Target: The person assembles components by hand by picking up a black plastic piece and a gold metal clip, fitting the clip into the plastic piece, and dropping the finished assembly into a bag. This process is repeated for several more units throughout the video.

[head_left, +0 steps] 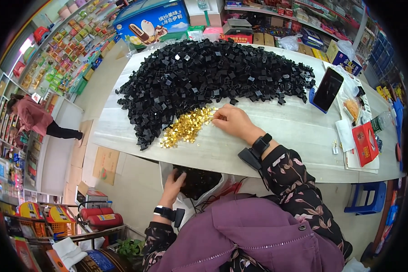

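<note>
On the table, a heap of small gold metallic pieces [186, 128] lies against the near side of a large pile of black plastic pieces [213, 68]. My right hand [233, 121] is at the right edge of the gold heap, its fingertips drawn together; whatever is between them is too small to make out. Below the table's near edge, my left hand [171, 187] is at the mouth of a white plastic bag [220, 187]. Its thumb and fingers are apart, with nothing seen in them. Dark contents fill the bag.
A phone [328, 89] leans on a blue stand on the table [276, 129]. Right of it lie a red packet [365, 144], papers and a bottle [381, 121]. A blue stool [366, 198] stands at right. At far left, a person [34, 115] is by the shelves.
</note>
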The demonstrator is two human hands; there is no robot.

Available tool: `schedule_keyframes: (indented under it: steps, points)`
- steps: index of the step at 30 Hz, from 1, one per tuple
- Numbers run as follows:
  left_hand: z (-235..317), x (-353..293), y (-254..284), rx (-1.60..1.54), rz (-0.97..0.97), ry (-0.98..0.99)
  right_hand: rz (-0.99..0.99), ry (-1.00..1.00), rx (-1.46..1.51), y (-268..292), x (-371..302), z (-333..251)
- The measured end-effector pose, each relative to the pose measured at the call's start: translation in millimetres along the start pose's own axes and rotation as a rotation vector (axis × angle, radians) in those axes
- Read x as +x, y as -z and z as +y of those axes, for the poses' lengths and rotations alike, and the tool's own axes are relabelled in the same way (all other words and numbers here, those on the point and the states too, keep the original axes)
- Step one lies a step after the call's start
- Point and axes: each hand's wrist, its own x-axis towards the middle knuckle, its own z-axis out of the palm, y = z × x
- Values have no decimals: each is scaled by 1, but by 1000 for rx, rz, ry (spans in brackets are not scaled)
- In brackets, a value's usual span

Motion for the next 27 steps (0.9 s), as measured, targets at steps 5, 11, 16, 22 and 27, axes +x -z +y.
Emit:
schedule_keyframes:
  steps: [5,11,16,22,27]
  points:
    - [52,10,3,484,-240,-327,36,-64,43,6,0,17]
    - [214,19,22,216,-342,-465,8,-47,58,5,14,-11]
    - [226,120,-29,528,183,-721,-27,-91,17,5,-5,8]
    - [215,132,-26,822,250,-697,-11,-5,65,-6,-1,0]
    - [224,138,-35,941,202,-707,-13,-24,56,0,3,1]
